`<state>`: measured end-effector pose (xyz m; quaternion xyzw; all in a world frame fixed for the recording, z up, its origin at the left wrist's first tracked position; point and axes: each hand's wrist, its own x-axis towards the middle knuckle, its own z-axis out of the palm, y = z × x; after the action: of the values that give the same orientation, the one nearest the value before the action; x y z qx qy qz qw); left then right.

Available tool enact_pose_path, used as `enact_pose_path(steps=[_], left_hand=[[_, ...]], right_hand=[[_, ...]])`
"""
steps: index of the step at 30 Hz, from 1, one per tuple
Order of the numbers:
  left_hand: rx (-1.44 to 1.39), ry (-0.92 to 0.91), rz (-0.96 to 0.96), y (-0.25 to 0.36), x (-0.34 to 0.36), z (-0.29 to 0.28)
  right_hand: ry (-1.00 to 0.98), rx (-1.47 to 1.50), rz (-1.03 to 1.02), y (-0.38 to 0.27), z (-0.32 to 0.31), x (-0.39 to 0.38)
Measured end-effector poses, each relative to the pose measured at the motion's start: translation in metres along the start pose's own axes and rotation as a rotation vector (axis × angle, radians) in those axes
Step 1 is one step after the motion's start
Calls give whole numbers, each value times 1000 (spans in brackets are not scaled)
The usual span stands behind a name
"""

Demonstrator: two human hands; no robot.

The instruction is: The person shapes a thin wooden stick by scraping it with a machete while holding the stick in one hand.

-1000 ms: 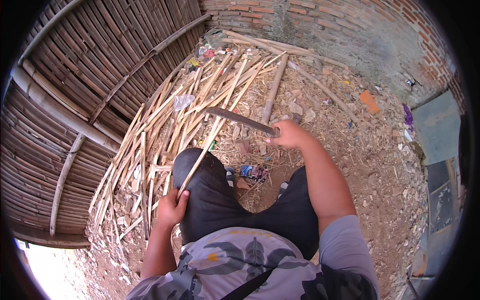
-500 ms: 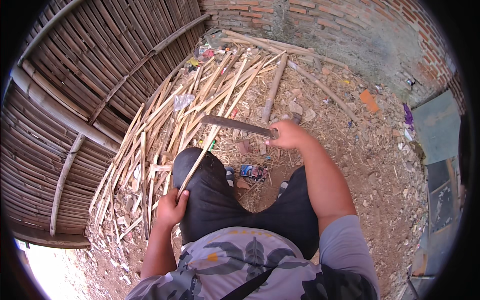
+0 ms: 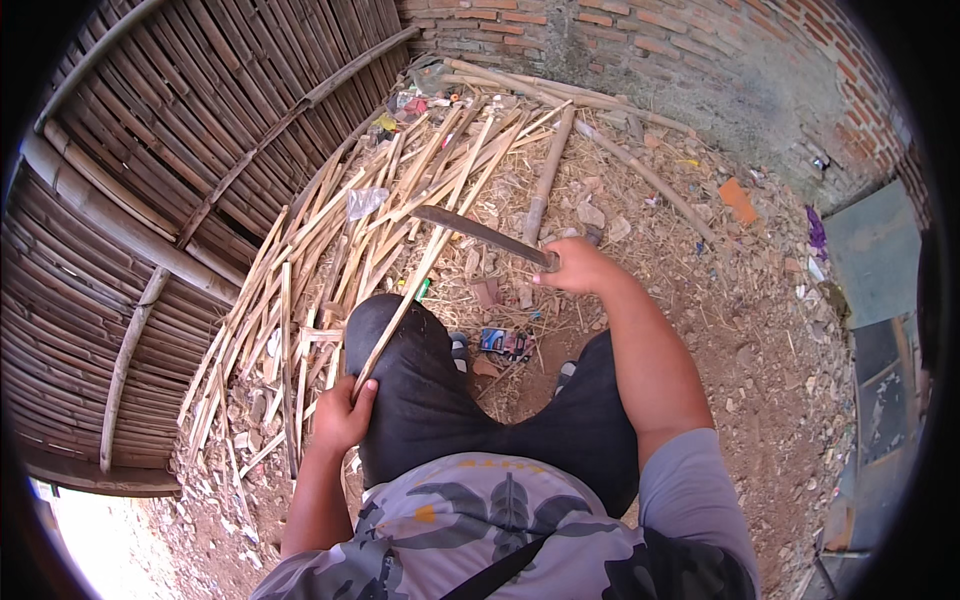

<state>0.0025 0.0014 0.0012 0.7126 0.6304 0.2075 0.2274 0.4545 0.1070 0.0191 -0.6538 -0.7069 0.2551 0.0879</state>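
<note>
My left hand (image 3: 343, 413) is closed around the near end of a long, pale bamboo strip (image 3: 407, 300), beside my left thigh. The strip slants up across my left knee and away toward the pile. In my right hand (image 3: 578, 267) is the handle of a machete (image 3: 485, 234), held out in front of my knees. Its dark blade points left and slightly away, and its outer part crosses over the strip. Whether the edge touches the strip I cannot tell.
Many split bamboo strips (image 3: 300, 270) lie heaped at the left, along a bamboo slat wall (image 3: 200, 120). Thicker poles (image 3: 550, 175) rest near the brick wall (image 3: 640, 50). Shavings, stones and litter cover the ground. Grey panels (image 3: 880, 255) lean at the right.
The machete's tip has swung slightly away and to the right, so the blade slants more steeply. My left hand and the strip have stayed in place.
</note>
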Motion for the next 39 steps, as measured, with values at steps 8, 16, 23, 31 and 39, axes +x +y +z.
enact_pose_path(steps=[8,16,23,31,39], left_hand=[[-11,-16,0,-2,1,0],[-1,-16,-15,-1,0,0],[-6,-6,3,3,0,-1],[4,-5,-8,4,-1,-2],[2,-10,-3,6,-1,-3]], right_hand=[[4,-11,-5,7,6,4],[4,-3,-11,13,11,8],[14,17,-20,14,11,7],[3,41,-17,9,9,5],[46,60,13,12,-3,0]])
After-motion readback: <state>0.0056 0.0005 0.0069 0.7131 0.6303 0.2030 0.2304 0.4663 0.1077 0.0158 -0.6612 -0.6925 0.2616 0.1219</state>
